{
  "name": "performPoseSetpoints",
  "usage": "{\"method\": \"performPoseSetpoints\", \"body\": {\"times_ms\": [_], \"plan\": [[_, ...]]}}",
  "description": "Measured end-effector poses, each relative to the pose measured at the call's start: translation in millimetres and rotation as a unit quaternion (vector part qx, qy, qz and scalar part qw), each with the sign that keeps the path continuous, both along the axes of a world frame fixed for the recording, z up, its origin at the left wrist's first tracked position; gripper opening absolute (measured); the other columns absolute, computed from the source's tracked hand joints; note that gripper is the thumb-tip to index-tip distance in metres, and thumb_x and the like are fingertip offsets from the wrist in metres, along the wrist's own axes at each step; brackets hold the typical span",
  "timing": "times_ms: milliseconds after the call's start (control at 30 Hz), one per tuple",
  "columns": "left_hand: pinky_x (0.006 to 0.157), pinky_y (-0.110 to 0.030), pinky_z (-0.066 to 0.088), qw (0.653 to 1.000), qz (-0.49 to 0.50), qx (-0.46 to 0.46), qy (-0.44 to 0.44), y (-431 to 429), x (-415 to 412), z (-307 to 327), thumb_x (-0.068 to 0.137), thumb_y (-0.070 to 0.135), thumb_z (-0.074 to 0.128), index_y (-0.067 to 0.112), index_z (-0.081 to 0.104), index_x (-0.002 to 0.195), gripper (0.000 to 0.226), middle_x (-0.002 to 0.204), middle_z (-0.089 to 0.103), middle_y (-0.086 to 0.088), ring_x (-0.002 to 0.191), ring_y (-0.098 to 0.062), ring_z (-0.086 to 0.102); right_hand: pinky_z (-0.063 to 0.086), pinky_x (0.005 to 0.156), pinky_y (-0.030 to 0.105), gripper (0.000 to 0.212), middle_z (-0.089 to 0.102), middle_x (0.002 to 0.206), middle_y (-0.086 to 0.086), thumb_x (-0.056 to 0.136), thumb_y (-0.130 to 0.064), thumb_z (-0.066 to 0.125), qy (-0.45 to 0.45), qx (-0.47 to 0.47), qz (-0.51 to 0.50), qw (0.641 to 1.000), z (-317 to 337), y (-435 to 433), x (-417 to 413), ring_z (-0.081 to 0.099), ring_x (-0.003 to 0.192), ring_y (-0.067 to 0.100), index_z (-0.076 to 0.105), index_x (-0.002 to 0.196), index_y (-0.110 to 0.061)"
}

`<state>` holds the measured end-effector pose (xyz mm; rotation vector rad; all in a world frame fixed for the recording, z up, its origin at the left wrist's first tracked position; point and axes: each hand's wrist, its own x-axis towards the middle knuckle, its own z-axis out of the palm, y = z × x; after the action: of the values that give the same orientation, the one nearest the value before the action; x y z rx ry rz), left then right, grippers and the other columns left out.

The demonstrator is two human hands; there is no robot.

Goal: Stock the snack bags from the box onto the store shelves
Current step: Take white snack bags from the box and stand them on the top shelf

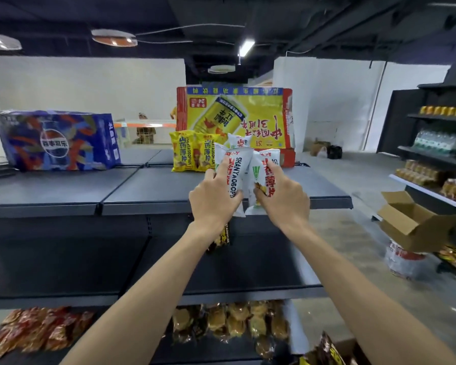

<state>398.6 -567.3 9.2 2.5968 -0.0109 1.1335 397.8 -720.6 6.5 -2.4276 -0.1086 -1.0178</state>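
Evidently the placing step is in hand: the left hand [213, 200] grips one white snack bag [234, 177], forefinger laid along its face, and the right hand [283, 198] has its fingers curled round a second white bag [265, 171]; the two bags are upright and touching, held above the front edge of the top shelf [148, 191], toward its right end; yellow snack bags [192, 151] already stand on that shelf just behind and to the left, in front of a red-and-yellow carton [234, 111].

As I judge it, the next move calls for lowering both bags until their bottoms sit flat beside the yellow ones, then letting go gently so that neither topples; after that, a return to the open cardboard box [411, 222] off the shelf's right end, probably the supply.

A third white bag [238, 140] peeks up behind the held pair; whether it stands on the shelf or is held, I cannot tell; a bag with dark and yellow print [221, 239] hangs below the left wrist, its hold hidden; the box's inside is out of sight; the packets on the lower shelf [63, 299] are blurred.
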Motion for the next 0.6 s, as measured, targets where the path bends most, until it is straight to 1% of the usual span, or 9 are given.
{"method": "performPoseSetpoints", "body": {"times_ms": [67, 133, 200, 267, 367, 400, 500, 600], "plan": [[0.063, -0.034, 0.050, 1.000, -0.012, 0.005, -0.004, -9.5, 23.9, 9.1, 0.084, 0.051, 0.062, 0.031, 0.027, 0.150, 0.077, 0.104, 0.058, -0.004, 0.081, -0.026, 0.063, 0.051, 0.072, 0.038, 0.063, 0.068, 0.108, 0.003, 0.089, -0.045, 0.066, -0.009, 0.002, -0.001, 1.000, 10.1, -9.3, 22.4, 0.066, 0.095, 0.028, 0.038, 0.144, -0.032], [0.062, -0.031, 0.045, 1.000, -0.016, 0.008, -0.009, -19.3, 49.5, 16.1, 0.084, 0.051, 0.063, 0.030, 0.027, 0.151, 0.079, 0.105, 0.058, -0.005, 0.082, -0.025, 0.063, 0.052, 0.072, 0.038, 0.063, 0.067, 0.108, 0.002, 0.089, -0.045, 0.066, -0.011, 0.006, 0.000, 1.000, 17.4, -19.0, 47.0, 0.066, 0.094, 0.028, 0.038, 0.144, -0.032], [0.059, -0.029, 0.040, 1.000, -0.015, 0.008, -0.010, -30.8, 75.1, 22.2, 0.084, 0.052, 0.063, 0.029, 0.027, 0.151, 0.079, 0.106, 0.058, -0.005, 0.081, -0.024, 0.063, 0.056, 0.073, 0.041, 0.063, 0.067, 0.107, 0.002, 0.088, -0.046, 0.067, -0.013, 0.007, 0.000, 1.000, 23.3, -30.1, 72.6, 0.066, 0.092, 0.028, 0.038, 0.143, -0.033], [0.056, -0.027, 0.039, 1.000, -0.014, 0.013, -0.008, -44.7, 100.1, 24.9, 0.084, 0.053, 0.063, 0.029, 0.027, 0.151, 0.080, 0.108, 0.058, -0.006, 0.080, -0.024, 0.063, 0.056, 0.072, 0.040, 0.061, 0.068, 0.107, 0.002, 0.088, -0.044, 0.067, -0.016, 0.003, -0.002, 1.000, 28.0, -42.9, 97.8, 0.066, 0.092, 0.028, 0.039, 0.141, -0.033], [0.059, -0.030, 0.045, 1.000, -0.023, 0.007, -0.008, -64.6, 136.9, 27.9, 0.083, 0.052, 0.064, 0.028, 0.028, 0.151, 0.081, 0.113, 0.059, -0.007, 0.083, -0.026, 0.065, 0.044, 0.066, 0.031, 0.061, 0.068, 0.110, 0.004, 0.090, -0.043, 0.066, -0.012, -0.012, -0.011, 1.000, 34.3, -62.0, 132.7, 0.066, 0.095, 0.029, 0.039, 0.143, -0.032], [0.060, -0.031, 0.047, 1.000, -0.022, 0.005, -0.007, -69.8, 149.0, 28.4, 0.082, 0.052, 0.065, 0.028, 0.029, 0.151, 0.081, 0.115, 0.060, -0.008, 0.085, -0.026, 0.066, 0.042, 0.066, 0.031, 0.062, 0.068, 0.111, 0.005, 0.090, -0.043, 0.066, -0.010, -0.015, -0.013, 1.000, 35.9, -66.9, 144.2, 0.066, 0.096, 0.029, 0.039, 0.144, -0.032], [0.062, -0.032, 0.049, 1.000, -0.008, 0.003, -0.006, -79.5, 181.7, 28.0, 0.082, 0.052, 0.063, 0.029, 0.029, 0.150, 0.080, 0.114, 0.062, -0.007, 0.087, -0.027, 0.066, 0.050, 0.072, 0.035, 0.062, 0.068, 0.114, 0.005, 0.089, -0.042, 0.067, -0.002, -0.018, -0.008, 1.000, 37.7, -75.8, 178.4, 0.066, 0.098, 0.030, 0.040, 0.144, -0.032], [0.060, -0.032, 0.047, 1.000, 0.006, -0.005, 0.002, -81.2, 210.3, 25.5, 0.083, 0.052, 0.061, 0.030, 0.030, 0.150, 0.077, 0.114, 0.062, -0.007, 0.086, -0.028, 0.066, 0.052, 0.076, 0.039, 0.059, 0.068, 0.113, 0.005, 0.089, -0.040, 0.067, 0.017, -0.016, 0.002, 1.000, 36.8, -77.0, 210.0, 0.066, 0.098, 0.031, 0.042, 0.141, -0.031]]}}
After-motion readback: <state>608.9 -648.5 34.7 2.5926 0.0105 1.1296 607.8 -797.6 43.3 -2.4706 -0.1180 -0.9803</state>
